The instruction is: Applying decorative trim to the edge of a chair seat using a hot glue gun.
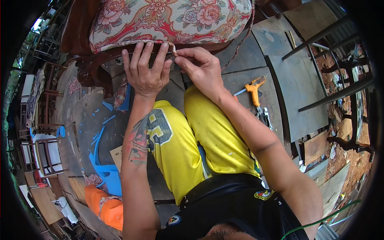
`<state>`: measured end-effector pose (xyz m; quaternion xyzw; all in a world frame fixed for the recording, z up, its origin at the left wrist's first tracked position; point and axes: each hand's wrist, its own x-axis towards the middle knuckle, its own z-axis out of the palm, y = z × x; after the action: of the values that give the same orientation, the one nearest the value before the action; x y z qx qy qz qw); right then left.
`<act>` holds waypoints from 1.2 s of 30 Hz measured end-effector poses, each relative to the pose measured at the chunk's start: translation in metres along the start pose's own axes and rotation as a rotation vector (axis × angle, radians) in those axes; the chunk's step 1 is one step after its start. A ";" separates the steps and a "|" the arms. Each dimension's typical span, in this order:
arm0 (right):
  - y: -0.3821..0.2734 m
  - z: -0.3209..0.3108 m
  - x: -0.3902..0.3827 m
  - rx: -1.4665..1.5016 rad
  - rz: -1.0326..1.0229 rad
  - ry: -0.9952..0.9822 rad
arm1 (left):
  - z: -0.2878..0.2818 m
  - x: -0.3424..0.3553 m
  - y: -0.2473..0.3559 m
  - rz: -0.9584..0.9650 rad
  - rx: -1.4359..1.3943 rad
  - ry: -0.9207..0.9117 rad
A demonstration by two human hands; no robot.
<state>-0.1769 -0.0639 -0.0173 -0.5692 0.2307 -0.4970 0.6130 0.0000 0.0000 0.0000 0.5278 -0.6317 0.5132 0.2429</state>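
Observation:
A carved dark wood chair (94, 70) with a floral upholstered seat (160, 20) stands in front of me. My left hand (146, 70) lies against the seat's lower front edge, fingers stretched out and spread. Just right of it, my right hand (200, 66) pinches a thin piece of trim cord (174, 49) at that edge between thumb and fingertips. A length of patterned cord (243, 42) hangs down from the seat's right side and passes behind my right hand. How the two stretches of cord join is hidden.
To the right on the floor boards lie an orange glue gun (253, 89) and metal pliers (264, 117). Blue foam scraps (108, 174) and an orange cloth (104, 208) are at my left. Dark chair legs (340, 96) jut in from the right; wooden chair frames (48, 154) stand far left.

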 end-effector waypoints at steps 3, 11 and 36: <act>0.001 0.005 0.000 -0.212 -0.342 0.048 | -0.004 0.003 -0.002 0.003 -0.029 0.001; 0.013 0.003 0.012 0.095 -0.187 -0.095 | -0.001 0.012 0.005 -0.015 0.007 0.048; 0.002 0.009 0.024 0.050 -0.070 0.103 | 0.001 0.015 0.005 -0.009 0.047 0.099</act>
<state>-0.1593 -0.0811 -0.0099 -0.5352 0.2295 -0.5522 0.5967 -0.0092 -0.0079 0.0104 0.5102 -0.6044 0.5522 0.2636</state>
